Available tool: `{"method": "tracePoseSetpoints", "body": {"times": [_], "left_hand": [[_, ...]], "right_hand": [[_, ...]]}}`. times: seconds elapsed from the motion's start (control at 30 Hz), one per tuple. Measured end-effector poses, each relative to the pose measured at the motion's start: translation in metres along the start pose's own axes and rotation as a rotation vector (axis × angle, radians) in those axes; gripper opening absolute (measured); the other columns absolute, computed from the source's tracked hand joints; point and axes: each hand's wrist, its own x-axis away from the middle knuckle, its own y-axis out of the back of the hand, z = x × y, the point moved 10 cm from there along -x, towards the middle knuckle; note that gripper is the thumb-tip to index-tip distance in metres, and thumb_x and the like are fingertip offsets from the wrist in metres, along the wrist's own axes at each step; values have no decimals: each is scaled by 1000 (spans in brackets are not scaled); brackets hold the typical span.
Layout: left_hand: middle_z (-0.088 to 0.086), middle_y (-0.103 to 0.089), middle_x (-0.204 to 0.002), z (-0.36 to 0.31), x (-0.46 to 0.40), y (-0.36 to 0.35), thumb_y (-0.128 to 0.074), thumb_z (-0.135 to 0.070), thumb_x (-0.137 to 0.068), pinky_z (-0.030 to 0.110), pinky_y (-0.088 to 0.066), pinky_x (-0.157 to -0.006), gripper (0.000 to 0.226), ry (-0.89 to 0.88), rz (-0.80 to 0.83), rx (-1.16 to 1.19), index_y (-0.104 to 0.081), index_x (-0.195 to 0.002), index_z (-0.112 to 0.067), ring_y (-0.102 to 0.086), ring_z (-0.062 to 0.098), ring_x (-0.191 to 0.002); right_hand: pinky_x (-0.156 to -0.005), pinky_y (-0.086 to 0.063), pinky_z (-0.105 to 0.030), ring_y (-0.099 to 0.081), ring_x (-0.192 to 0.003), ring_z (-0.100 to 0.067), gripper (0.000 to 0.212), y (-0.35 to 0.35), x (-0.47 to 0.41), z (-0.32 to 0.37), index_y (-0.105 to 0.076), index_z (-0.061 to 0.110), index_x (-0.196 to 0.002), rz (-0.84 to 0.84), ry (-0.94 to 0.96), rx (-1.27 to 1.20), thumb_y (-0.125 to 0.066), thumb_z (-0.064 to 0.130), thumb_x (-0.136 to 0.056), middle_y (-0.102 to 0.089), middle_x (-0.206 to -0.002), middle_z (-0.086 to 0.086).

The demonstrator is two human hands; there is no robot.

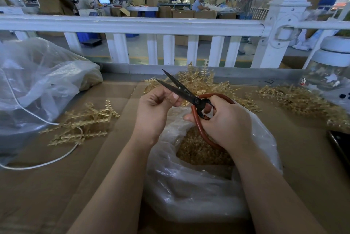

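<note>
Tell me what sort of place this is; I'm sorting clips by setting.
Probably a factory or packing workshop: cartons and workers at benches show beyond the white railing, golden plastic sprues lie piled on the table, and scissors are held over a bag of cut bits.

Scissors [191, 99] blk blades w/ red handles; sprues [85, 122] gold; fence [132, 25] white.

One scissors [180, 89], two hands [153, 108] [225, 120], two bags [189, 192] [37, 82] (plastic)
</note>
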Motion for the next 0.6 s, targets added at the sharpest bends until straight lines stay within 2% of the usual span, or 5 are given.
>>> {"method": "tracePoseSetpoints", "body": {"times": [0.23,0.33,0.4,0.5,0.6], "left_hand": [[0,-64,-74,3,0,-2,-58,-1,-95,20,-50,-74,21,42,11,47,-66,-80,-12,-59,11,-74],[3,-70,-83,20,1,-2,-53,-6,-98,29,-54,-78,19,221,-39,258,-63,-84,-14,-65,19,-85],[9,-75,-93,30,3,0,-48,-8,-101,32,-58,-77,21,345,-86,437,-61,-85,-14,-72,25,-91],[16,-75,-102,39,5,3,-41,-10,-103,31,-61,-71,21,456,-138,583,-58,-92,-13,-73,27,-97],[14,-76,-96,42,8,0,-38,-12,-104,30,-61,-69,22,521,-134,647,-57,-93,-13,-74,24,-91]], "right_hand": [[-51,-35,-14,-49,-59,2,58,-4,-2,-3,-62,30,-81,14,-20,-27,-53,87,-71,-54,-66,22],[-54,-40,-12,-56,-63,-1,66,-6,0,-4,-68,27,-84,22,-33,-119,-54,89,-68,-63,-71,18],[-54,-43,-12,-60,-67,-2,69,-6,1,-7,-69,27,-81,23,-86,-291,-54,92,-63,-65,-69,15],[-57,-43,-17,-63,-71,2,56,-7,-1,-19,-68,31,-77,-15,-220,-509,-63,85,-63,-68,-73,21],[-60,-42,-20,-63,-70,7,42,-10,0,-35,-68,33,-77,-34,-364,-567,-70,74,-67,-68,-74,28]]}}
